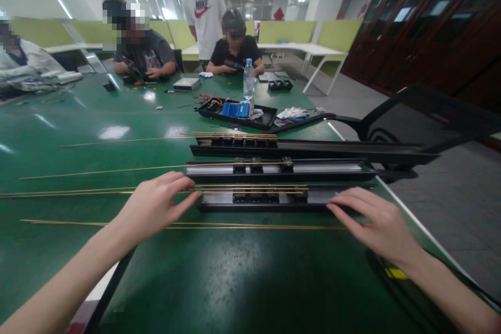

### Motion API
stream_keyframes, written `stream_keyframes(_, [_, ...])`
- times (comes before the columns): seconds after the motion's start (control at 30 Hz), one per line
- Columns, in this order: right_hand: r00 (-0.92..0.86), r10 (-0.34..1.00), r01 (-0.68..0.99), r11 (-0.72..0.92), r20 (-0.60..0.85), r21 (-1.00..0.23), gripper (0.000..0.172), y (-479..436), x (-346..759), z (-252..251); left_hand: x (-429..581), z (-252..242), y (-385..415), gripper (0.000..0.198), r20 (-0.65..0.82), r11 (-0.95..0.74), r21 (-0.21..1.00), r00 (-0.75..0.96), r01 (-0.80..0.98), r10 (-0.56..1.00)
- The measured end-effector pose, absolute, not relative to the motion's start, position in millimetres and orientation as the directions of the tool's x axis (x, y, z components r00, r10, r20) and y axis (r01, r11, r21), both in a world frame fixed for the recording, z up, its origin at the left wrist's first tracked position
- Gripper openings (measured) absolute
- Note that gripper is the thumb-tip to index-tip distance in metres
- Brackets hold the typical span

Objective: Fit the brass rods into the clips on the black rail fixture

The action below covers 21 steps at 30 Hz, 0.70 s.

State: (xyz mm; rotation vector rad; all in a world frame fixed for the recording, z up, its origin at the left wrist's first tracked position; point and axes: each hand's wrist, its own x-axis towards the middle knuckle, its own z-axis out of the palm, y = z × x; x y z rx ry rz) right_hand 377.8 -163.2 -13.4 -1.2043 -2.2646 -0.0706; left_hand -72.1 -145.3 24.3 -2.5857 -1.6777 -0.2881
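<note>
My left hand (162, 201) is at the left end of the nearest black metal channel (219, 207). Its thumb and fingers are apart, close to thin brass-coloured rods (250, 188) that run along the channel. At the channel's right part, the thumb and fingertips of my right hand (370, 216) close together on its edge. Inside that channel sit several dark blocks (270, 196) beneath the rods. Directly behind lies a second channel (329, 169), with 3 dark blocks and one rod over them. A third dark channel (313, 150) carries a row of blocks and more rods.
Loose rods (250, 227) lie in front of the nearest channel. Farther back are a black tool case (266, 120), white gloves (291, 115) and a water bottle (248, 81). Several people are across the green table (156, 282). A black chair (422, 120) stands at the right.
</note>
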Motion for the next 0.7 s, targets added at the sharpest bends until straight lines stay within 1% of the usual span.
stream_keyframes(0.13, [-0.325,0.741,0.761,0.574,0.588,-0.303,0.014,-127.6,369.7,9.2,-50.3,57.9,-106.1,0.039,0.282,-0.413,0.144,0.362,0.9,0.888])
stream_keyframes(0.23, [-0.295,0.8,0.699,0.553,0.522,-0.453,0.02,-95.5,360.4,15.7,-27.5,66.7,-76.3,0.037,0.315,-0.461,0.21,0.387,0.862,0.867])
stream_keyframes(0.33, [-0.329,0.828,0.625,0.551,0.453,-0.553,0.023,-67.1,352.6,9.6,-3.5,58.6,-50.7,0.031,0.273,-0.546,0.269,0.481,0.793,0.833])
stream_keyframes(0.4, [-0.351,0.834,0.588,0.551,0.427,-0.592,0.023,-52.9,349.7,1.3,10.7,47.1,-37.9,0.028,0.279,-0.573,0.328,0.502,0.751,0.819])
stream_keyframes(0.47, [-0.369,0.843,0.566,0.537,0.391,-0.625,0.024,-43.3,348.4,-7.1,22.4,34.3,-29.0,0.026,0.28,-0.598,0.362,0.529,0.715,0.801])
stream_keyframes(0.6, [-0.367,0.85,0.52,0.524,0.378,-0.674,0.023,-34.7,348.3,-18.5,35.4,14.8,-21.5,0.025,0.272,-0.621,0.377,0.558,0.687,0.783])
stream_keyframes(0.7, [-0.374,0.852,0.503,0.517,0.365,-0.692,0.022,-32.2,348.7,-24.8,36.6,8.7,-19.9,0.026,0.244,-0.62,0.361,0.571,0.697,0.784])
